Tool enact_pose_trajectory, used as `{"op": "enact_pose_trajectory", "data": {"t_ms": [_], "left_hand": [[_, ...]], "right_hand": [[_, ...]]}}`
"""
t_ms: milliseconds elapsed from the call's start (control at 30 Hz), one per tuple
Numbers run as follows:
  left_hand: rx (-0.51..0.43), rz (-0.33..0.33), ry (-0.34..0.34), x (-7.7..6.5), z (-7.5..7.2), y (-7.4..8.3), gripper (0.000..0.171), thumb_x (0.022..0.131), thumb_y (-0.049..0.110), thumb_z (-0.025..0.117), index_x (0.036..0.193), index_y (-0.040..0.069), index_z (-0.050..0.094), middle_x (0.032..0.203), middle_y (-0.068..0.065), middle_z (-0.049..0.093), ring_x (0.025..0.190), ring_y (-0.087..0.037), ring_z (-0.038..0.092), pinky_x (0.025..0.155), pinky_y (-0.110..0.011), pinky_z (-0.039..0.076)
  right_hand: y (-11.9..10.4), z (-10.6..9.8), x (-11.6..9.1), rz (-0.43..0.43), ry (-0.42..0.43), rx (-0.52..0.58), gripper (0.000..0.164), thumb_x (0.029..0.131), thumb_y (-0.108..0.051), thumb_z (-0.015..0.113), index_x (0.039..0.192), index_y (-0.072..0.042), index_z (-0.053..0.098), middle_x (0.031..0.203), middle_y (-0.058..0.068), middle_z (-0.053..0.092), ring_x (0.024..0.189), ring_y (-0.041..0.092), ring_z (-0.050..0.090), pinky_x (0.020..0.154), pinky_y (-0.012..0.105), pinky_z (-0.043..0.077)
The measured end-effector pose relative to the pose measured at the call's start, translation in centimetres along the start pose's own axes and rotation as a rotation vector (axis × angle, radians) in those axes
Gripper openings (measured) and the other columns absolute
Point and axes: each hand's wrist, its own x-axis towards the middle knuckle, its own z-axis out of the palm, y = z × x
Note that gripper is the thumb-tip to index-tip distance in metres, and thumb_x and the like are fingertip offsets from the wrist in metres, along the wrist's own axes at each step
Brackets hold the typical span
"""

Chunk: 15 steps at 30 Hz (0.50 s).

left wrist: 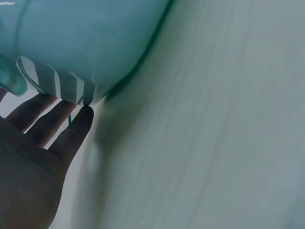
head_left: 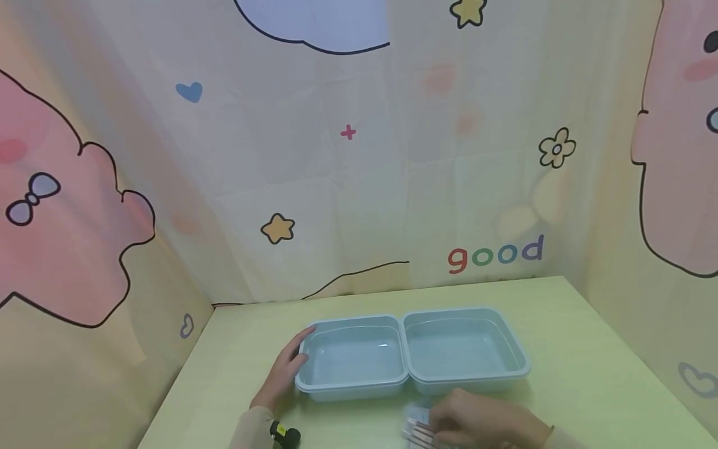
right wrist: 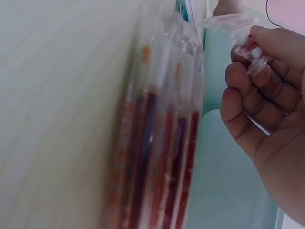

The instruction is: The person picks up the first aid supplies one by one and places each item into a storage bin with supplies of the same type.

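Observation:
Two light-blue plastic boxes, the left box (head_left: pixel 354 393) and the right box (head_left: pixel 471 385), stand side by side with rims touching. My left hand (head_left: pixel 283 368) rests along the left box's left end, its thumb at the rim. Fairly straight fingers (left wrist: pixel 76 131) meet the outer wall in the left wrist view. Below the right box, my right hand (head_left: pixel 471 418) pinches crumpled clear plastic (right wrist: pixel 257 59) between thumb and fingers. A clear packet of slim sticks filled with dark red (right wrist: pixel 157 133) stretches alongside, blurred and bearing orange print. White tips show at the pinched part.
The boxes stand on a pale yellow-green table (head_left: pixel 566 349). A printed cloth (head_left: pixel 359 187) with stars and the word "good" hangs behind and at both sides. On the left wrist sits a black device (head_left: pixel 286 434) with a yellow label.

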Motion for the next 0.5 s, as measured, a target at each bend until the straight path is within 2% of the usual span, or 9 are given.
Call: {"op": "enact_pose_trajectory", "data": {"t_ms": [133, 233, 500], "left_hand": [[0.01, 0.009, 0.017, 0.5, 0.1, -1.5, 0.058, 0.094, 0.007, 0.046, 0.147, 0.029, 0.043, 0.158, -0.004, 0.033, 0.145, -0.034, 0.029, 0.115, -0.058, 0.024], [0.014, 0.018, 0.042, 1.1, 0.3, -3.1, 0.058, 0.093, 0.008, 0.047, 0.145, 0.034, 0.044, 0.157, -0.002, 0.034, 0.145, -0.033, 0.03, 0.115, -0.059, 0.026], [0.025, 0.018, 0.049, 1.2, 0.2, -3.1, 0.057, 0.093, 0.012, 0.047, 0.143, 0.038, 0.045, 0.156, 0.0, 0.036, 0.143, -0.033, 0.033, 0.113, -0.06, 0.029]], "right_hand": [[0.2, 0.0, 0.3, -0.059, 0.023, -0.049, 0.008, 0.095, -0.025, 0.061, 0.088, -0.023, 0.065, 0.075, -0.021, 0.056, 0.064, -0.014, 0.044, 0.056, 0.001, 0.039], [0.3, -0.1, 0.4, -0.048, 0.017, -0.05, 0.008, 0.095, -0.025, 0.062, 0.089, -0.023, 0.065, 0.075, -0.022, 0.057, 0.064, -0.014, 0.045, 0.056, 0.002, 0.04], [0.1, -0.8, 0.9, -0.027, 0.003, -0.046, 0.009, 0.095, -0.027, 0.061, 0.09, -0.022, 0.066, 0.076, -0.021, 0.058, 0.065, -0.013, 0.045, 0.057, 0.004, 0.042]]}}
